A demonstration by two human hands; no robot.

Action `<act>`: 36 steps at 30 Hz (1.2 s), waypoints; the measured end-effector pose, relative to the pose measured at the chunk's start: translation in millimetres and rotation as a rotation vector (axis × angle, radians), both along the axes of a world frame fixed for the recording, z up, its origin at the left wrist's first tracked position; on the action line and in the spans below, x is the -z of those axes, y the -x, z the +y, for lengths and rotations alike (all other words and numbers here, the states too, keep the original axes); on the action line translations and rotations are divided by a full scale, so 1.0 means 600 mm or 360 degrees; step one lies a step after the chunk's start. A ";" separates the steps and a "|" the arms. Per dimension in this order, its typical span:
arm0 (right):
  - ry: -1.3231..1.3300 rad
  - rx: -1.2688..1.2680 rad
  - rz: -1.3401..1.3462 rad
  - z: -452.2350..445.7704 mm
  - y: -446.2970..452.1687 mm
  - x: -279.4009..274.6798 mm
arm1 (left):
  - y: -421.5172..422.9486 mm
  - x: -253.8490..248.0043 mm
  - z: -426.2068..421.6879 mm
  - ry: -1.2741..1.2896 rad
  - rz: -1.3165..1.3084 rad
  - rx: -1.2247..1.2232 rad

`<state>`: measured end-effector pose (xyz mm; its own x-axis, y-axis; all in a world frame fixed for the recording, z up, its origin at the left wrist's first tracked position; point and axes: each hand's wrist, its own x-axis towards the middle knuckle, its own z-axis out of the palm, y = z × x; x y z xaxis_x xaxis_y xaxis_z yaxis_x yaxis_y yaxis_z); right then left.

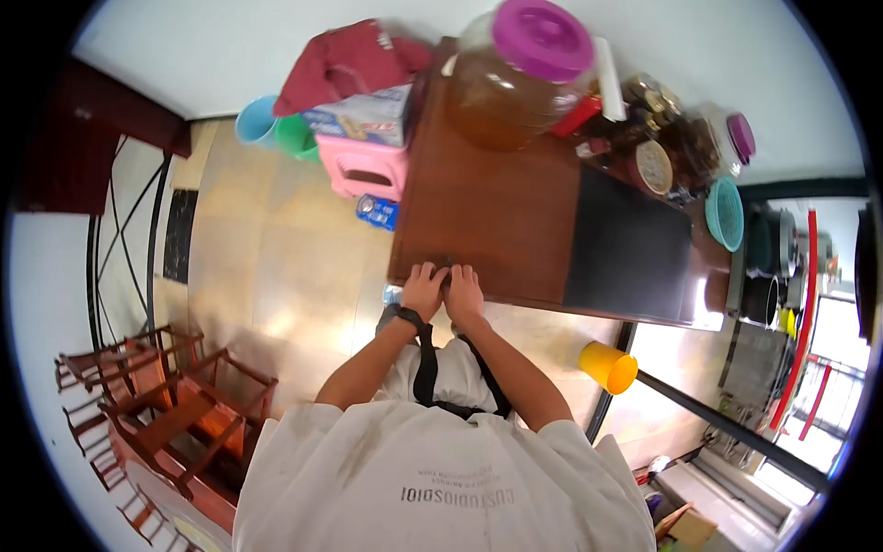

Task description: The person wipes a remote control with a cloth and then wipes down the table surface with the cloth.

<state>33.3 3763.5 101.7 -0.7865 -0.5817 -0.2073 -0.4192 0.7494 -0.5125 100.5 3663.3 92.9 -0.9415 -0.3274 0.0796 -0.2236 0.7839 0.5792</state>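
left hand (pixel 423 291) and right hand (pixel 464 293) close together at brown bench (pixel 497 225) edge, small dark thing (pixel 448 275) between; fingers bent, cannot tell if grasping.

Small dark object (pixel 448 270), mostly hidden between left hand (pixel 422 290) and right hand (pixel 464 294); exact shape too small to tell. Located at near edge of brown table (pixel 497 212), by left corner.

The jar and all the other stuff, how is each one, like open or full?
Jar: lid on, partly full of brown liquid
Cloth: rumpled, on the box
Stool: upright, under the box
Left hand: fingers bent, at the table edge
Right hand: beside it
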 end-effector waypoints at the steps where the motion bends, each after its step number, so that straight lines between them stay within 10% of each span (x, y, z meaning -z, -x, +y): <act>1: -0.0011 0.0090 -0.0009 0.028 0.011 0.002 | 0.017 -0.002 0.024 -0.0040 0.0005 0.0049; 13: 0.0063 0.0101 -0.0052 0.217 0.108 -0.002 | 0.118 0.000 0.189 0.0074 -0.0355 -0.0067; 36: 0.0324 0.0169 -0.0131 -0.043 0.472 0.003 | 0.461 0.001 -0.002 0.0024 0.0219 -0.0767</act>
<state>-250.1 3737.6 100.0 -0.8307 -0.5332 -0.1599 -0.2944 0.6646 -0.6868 -176.2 3662.2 92.4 -0.6641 -0.7203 0.2006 -0.4847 0.6190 0.6180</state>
